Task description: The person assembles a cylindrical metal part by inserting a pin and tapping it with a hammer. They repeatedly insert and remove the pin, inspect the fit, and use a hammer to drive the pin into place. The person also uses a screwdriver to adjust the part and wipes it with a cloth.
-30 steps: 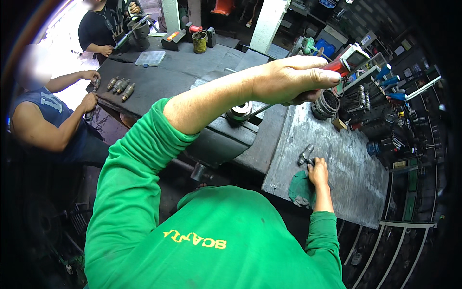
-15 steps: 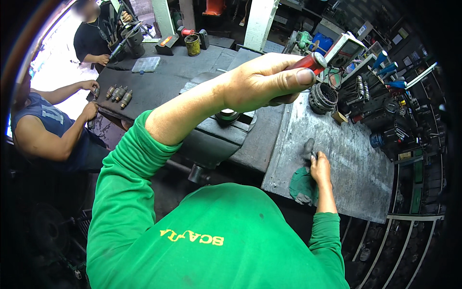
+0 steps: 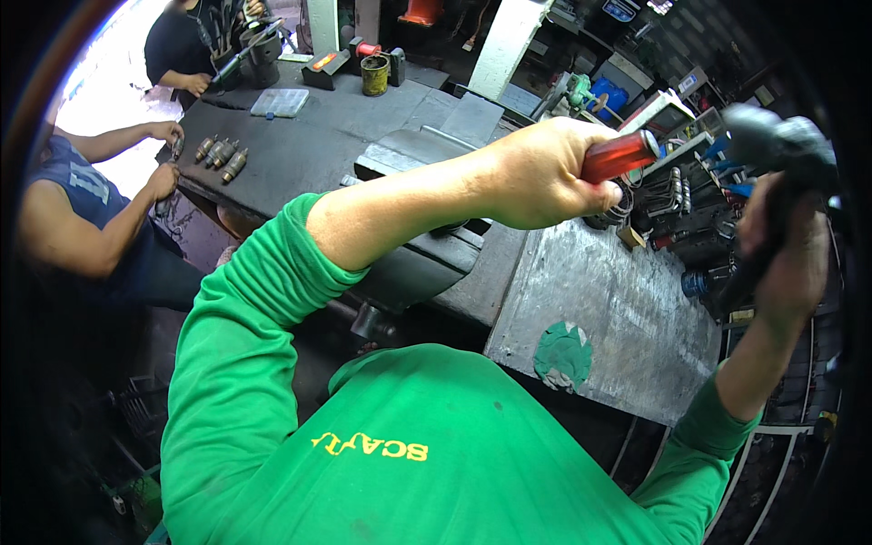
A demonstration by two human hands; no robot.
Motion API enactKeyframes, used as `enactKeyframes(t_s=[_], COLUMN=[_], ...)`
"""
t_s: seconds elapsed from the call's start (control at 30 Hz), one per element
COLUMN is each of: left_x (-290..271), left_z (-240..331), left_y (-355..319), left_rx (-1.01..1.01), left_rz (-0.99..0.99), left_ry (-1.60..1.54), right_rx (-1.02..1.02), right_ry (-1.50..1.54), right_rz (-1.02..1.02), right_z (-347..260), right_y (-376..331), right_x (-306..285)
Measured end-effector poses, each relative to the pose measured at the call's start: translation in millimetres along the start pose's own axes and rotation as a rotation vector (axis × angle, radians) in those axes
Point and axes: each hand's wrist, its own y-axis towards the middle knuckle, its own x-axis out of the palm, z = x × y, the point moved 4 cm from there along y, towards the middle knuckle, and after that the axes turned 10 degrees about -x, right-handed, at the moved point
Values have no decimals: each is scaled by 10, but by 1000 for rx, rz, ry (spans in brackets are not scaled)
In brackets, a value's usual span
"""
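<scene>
My left hand (image 3: pixel 549 173) is closed round a red-handled screwdriver (image 3: pixel 620 157), raised over the bench vise (image 3: pixel 409 268). The metal-capped end of the handle sticks out past my thumb, pointing right; the shaft is hidden. At the right, lifted high, my right hand (image 3: pixel 792 250) grips a hammer (image 3: pixel 777 141), smeared by motion. The hammer head is above the fist, apart from the screwdriver. My left forearm crosses in front of the vise and covers most of what sits in its jaws.
A green rag (image 3: pixel 563 354) lies on the metal-topped bench (image 3: pixel 627 309). Tools crowd the rack (image 3: pixel 713 163) at the right. On the dark table (image 3: pixel 318 136) stand a yellow can (image 3: pixel 374 76), a clear plastic case (image 3: pixel 280 103) and several metal parts (image 3: pixel 222 156). Two people work at the left.
My right hand has come up from beside the rag, swinging the hammer up and to the right. My left hand, with the screwdriver, has shifted right and slightly down, its grip turned.
</scene>
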Motion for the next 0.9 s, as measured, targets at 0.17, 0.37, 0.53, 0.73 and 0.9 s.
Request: enactKeyframes(t_s=[0.17, 0.37, 0.53, 0.73, 0.9], left_x=[-57, -106, -100, -119, -101], left_z=[-38, -84, -65, -97, -149], left_y=[-66, -45, -46, -65, 15], left_rx=[-21, -11, 34, -4, 48], left_rz=[-10, 13, 8, 31, 206], left_ry=[-19, -83, -89, -84, -350], right_rx=[300, 255, 55, 83, 235], right_ry=[-344, -453, -408, -636, -498], right_rz=[-124, -102, 10, -64, 67], right_z=[122, -7, -86, 2, 2], right_y=[164, 285, 513, 95, -29], right_x=[159, -139, -208, -21, -409])
